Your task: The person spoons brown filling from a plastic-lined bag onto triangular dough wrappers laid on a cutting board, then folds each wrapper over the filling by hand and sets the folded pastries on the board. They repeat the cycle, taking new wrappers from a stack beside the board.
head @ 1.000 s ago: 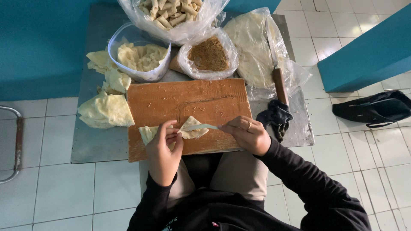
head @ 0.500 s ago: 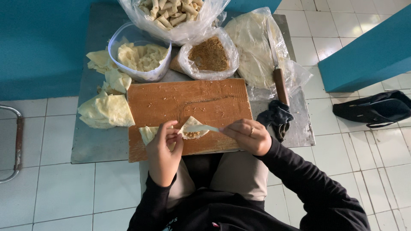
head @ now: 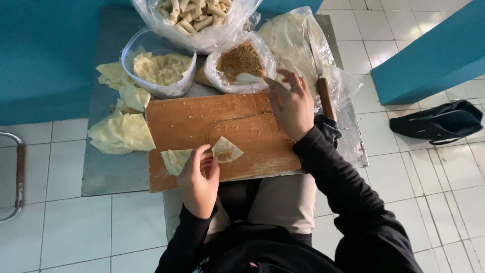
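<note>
Bags, tub on table point(head: 101, 172): rolls bag point(head: 194, 20), crumb bag point(head: 241, 63), wrapper tub point(head: 159, 68).
Left hand point(head: 198, 177) pinches wrapper point(head: 226, 150); right hand point(head: 292, 103) grips spoon point(head: 248, 78) over crumbs.

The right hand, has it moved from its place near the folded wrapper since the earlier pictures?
Yes. The right hand has moved up across the wooden board, away from the folded wrapper, to the bag of brown filling at the board's far edge.

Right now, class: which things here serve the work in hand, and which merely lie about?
In use: folded pale wrapper; wooden cutting board; bag of brown filling; white spoon; left hand; right hand.
Lying about: wooden-handled knife; black bag.
</note>
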